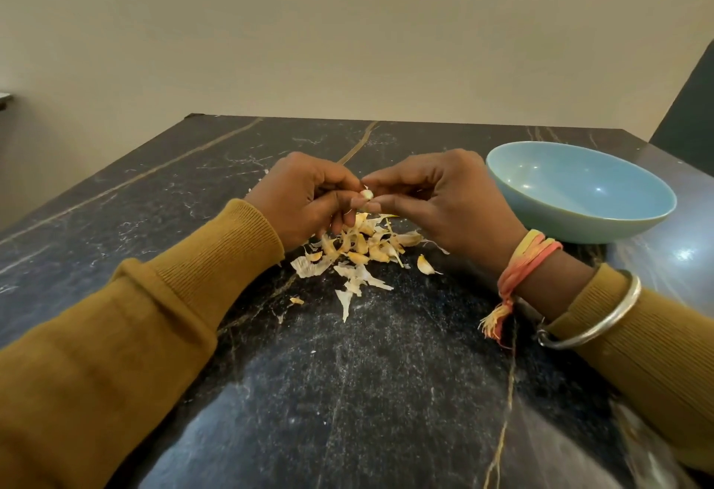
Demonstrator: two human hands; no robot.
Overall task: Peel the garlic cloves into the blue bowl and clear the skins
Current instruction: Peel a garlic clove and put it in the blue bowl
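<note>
Two hands at work: your left hand (305, 198) and right hand (444, 198) together pinch one garlic clove (366, 195) between thumbs and fingertips. One heap of cloves and skins (359, 245) lies just beneath them on the dark marble table (347, 392). One stray clove (424, 264) lies just right of the heap. One blue bowl (579, 191) stands upright near your right hand.

Mid-frame, left hand (305, 198) and right hand (444, 202) meet, fingers (390, 180) curled, both pinching one garlic clove (366, 195). Sleeved forearms (174, 295) enter from the lower corners.
</note>
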